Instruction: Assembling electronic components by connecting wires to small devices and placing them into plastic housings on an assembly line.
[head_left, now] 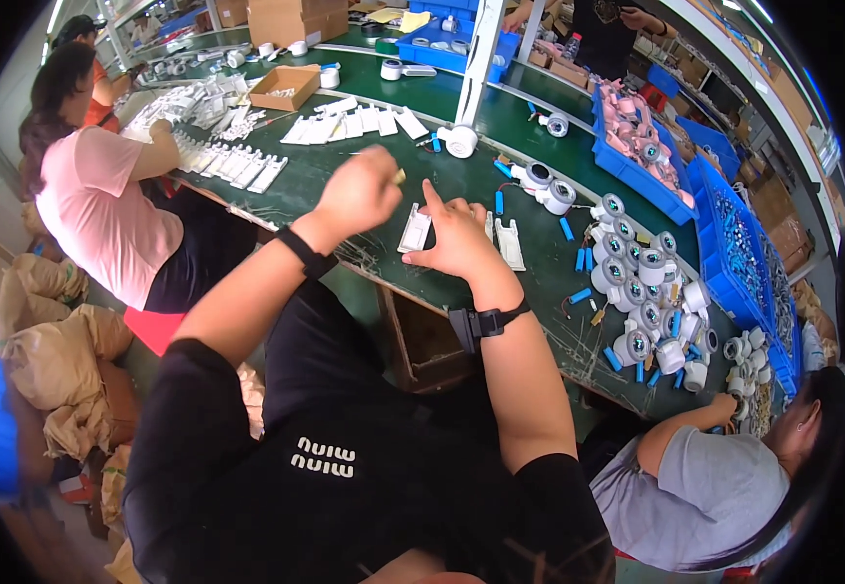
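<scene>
My left hand (359, 193) is raised over the green worktable (345, 255), its fingers closed. A small pale yellow piece (399, 177) sticks out at its fingertips; its kind is too small to tell. Lower and to the right, my right hand (459, 238) lies over a row of flat white plastic parts, thumb and index finger spread apart. One white plastic part (415, 232) shows just left of that hand, between thumb and index finger. Another white plastic part (509, 245) lies on its right side. My right palm hides whatever is under it.
White round device heads (637, 277) with blue cylindrical cells are piled at the right. Beyond them stand blue trays (642, 180), one with pink parts. More flat white parts (354, 122) and a cardboard box (284, 88) lie far left. Co-workers sit on both sides; a white post (479, 68) rises ahead.
</scene>
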Action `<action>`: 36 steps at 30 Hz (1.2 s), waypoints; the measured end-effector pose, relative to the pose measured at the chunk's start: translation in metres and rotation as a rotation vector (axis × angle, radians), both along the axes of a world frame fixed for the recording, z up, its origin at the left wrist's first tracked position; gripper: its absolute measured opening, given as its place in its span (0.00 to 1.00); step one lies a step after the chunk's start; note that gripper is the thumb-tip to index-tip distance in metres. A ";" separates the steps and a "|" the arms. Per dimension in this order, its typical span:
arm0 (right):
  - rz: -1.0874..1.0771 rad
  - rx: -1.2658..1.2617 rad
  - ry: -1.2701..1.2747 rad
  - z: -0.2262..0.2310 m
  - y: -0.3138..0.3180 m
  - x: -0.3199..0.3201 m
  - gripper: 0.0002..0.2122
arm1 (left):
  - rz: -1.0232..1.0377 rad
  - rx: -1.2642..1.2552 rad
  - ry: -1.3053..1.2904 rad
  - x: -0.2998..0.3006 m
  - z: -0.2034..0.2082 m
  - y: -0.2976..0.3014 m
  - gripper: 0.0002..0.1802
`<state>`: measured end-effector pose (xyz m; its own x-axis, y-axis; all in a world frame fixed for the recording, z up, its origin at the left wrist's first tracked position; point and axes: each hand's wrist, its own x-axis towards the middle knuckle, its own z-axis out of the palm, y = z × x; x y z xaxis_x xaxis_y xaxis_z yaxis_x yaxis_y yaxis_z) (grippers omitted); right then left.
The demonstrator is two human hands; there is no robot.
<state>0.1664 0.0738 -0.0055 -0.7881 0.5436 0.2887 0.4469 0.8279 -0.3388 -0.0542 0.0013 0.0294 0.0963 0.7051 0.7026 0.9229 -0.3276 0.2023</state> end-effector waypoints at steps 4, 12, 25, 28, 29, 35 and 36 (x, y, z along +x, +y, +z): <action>-0.055 -0.040 -0.126 0.015 -0.001 0.021 0.42 | -0.884 -0.679 -1.812 0.006 0.003 -0.037 0.09; -0.101 -0.004 -0.225 0.019 0.011 0.036 0.32 | -1.101 -1.972 -0.541 0.122 -0.123 -0.077 0.18; -0.276 0.182 0.029 0.087 0.202 0.021 0.07 | -0.403 -0.384 -0.430 0.138 -0.217 -0.005 0.27; -0.499 0.131 -0.204 0.065 0.346 0.035 0.31 | -0.350 -0.362 -0.466 0.154 -0.221 -0.008 0.28; -0.524 0.130 -0.247 0.058 0.383 0.038 0.37 | -0.340 -0.361 -0.470 0.150 -0.219 0.004 0.28; -0.390 -0.157 -0.226 0.018 0.470 -0.003 0.44 | -0.259 -0.403 -0.475 0.144 -0.202 0.058 0.28; -0.382 -0.159 -0.224 0.015 0.469 -0.010 0.44 | -0.257 -0.417 -0.477 0.145 -0.199 0.063 0.28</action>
<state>0.1569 0.5428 0.0090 -0.5561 0.8308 0.0243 0.7862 0.5353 -0.3088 0.0912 0.0642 -0.1694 0.0438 0.9221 0.3844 0.6049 -0.3307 0.7244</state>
